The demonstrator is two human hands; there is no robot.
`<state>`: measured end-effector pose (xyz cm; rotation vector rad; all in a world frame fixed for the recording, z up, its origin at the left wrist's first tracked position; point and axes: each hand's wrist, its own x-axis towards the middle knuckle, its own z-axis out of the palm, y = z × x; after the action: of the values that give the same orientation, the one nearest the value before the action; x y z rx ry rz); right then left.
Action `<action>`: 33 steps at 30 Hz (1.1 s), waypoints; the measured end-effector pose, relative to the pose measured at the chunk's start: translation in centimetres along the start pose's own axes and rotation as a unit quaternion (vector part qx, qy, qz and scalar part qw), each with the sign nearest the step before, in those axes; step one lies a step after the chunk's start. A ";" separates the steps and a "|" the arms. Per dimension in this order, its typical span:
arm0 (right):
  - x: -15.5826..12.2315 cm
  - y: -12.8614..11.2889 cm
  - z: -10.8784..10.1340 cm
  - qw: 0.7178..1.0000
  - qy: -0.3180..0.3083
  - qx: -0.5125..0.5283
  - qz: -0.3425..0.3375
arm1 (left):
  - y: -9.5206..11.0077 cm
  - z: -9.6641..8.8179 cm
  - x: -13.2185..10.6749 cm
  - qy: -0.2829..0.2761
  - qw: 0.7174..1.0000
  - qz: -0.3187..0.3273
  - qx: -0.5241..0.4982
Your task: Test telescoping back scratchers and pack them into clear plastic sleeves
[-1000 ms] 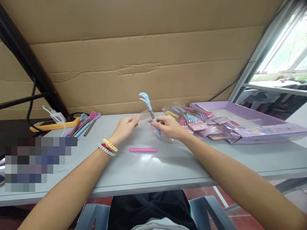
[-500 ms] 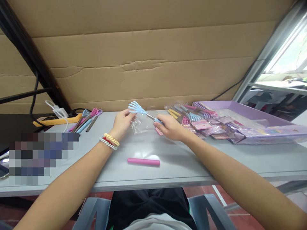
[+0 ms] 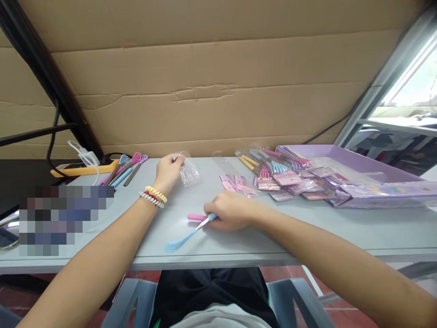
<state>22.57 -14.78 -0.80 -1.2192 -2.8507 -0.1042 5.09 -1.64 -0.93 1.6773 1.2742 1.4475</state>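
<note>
My left hand [image 3: 170,171] is closed on a clear plastic bag [image 3: 190,173], which hangs crumpled from the fingers. My right hand [image 3: 232,210] is closed round the handle of a blue back scratcher [image 3: 180,241] with a metal shaft. Its head points down and left, low over the table, and is blurred. Beneath the right hand lies a pink tube [image 3: 195,217]; only its left end shows, and I cannot tell whether the fingers grip it too. Small pink printed cards [image 3: 235,183] lie just beyond that hand.
Several wrapped back scratchers and cards [image 3: 290,175] are heaped at the right, against a purple box [image 3: 385,187]. More back scratchers [image 3: 128,171] lie at back left, beside a yellow device [image 3: 73,172] with a white cable. A cardboard wall [image 3: 211,109] rises behind the table.
My right hand has brought the back scratcher down and towards me, over the pink tube, and its head has swung downward. My left hand, still on the bag, has shifted slightly left.
</note>
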 end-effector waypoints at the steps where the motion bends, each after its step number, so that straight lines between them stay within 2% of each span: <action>1: -0.1 1.2 -0.3 0.999 0.009 -0.002 0.033 | -0.1 -0.1 0.2 0.025 1.000 0.012 0.002; 4: -0.5 4.8 -1.2 0.981 0.024 0.001 0.193 | -0.4 -0.6 0.7 0.099 0.994 0.041 0.005; 6: -0.9 6.8 -1.4 0.946 0.037 -0.018 0.323 | -0.3 -0.7 0.9 0.109 0.993 0.041 -0.005; 9: -1.5 8.9 -1.3 0.888 0.054 -0.048 0.454 | 0.1 -0.6 0.6 0.073 0.996 0.023 -0.033; 13: -1.9 9.7 -1.3 0.847 0.068 -0.035 0.526 | 1.1 0.1 -0.5 -0.004 0.996 -0.003 -0.086; 16: -1.9 9.3 -1.6 0.854 0.125 0.001 0.505 | 1.6 0.4 -1.2 -0.069 0.989 -0.018 -0.128; 19: -1.4 8.2 -1.8 0.890 0.203 0.072 0.402 | 2.1 0.6 -1.7 -0.108 0.979 -0.022 -0.170; 22: -0.7 6.6 -1.6 0.906 0.234 0.151 0.319 | 2.5 0.7 -2.3 -0.140 0.968 -0.018 -0.205; 25: 0.0 5.0 -1.0 0.902 0.231 0.243 0.271 | 2.8 1.0 -2.9 -0.190 0.956 -0.001 -0.224; 27: 0.4 4.0 -0.7 0.891 0.226 0.292 0.263 | 3.0 1.2 -3.4 -0.215 0.948 0.010 -0.234; 30: 0.7 3.2 -0.5 0.871 0.215 0.336 0.287 | 3.1 1.5 -3.9 -0.227 0.941 0.024 -0.250; 33: 0.7 3.0 -0.4 0.862 0.212 0.354 0.294 | 3.2 1.6 -4.0 -0.221 0.937 0.035 -0.267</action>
<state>24.32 -12.24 -0.18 -1.5326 -1.7628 0.5645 7.73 -6.25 -0.14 1.5515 0.5189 1.2132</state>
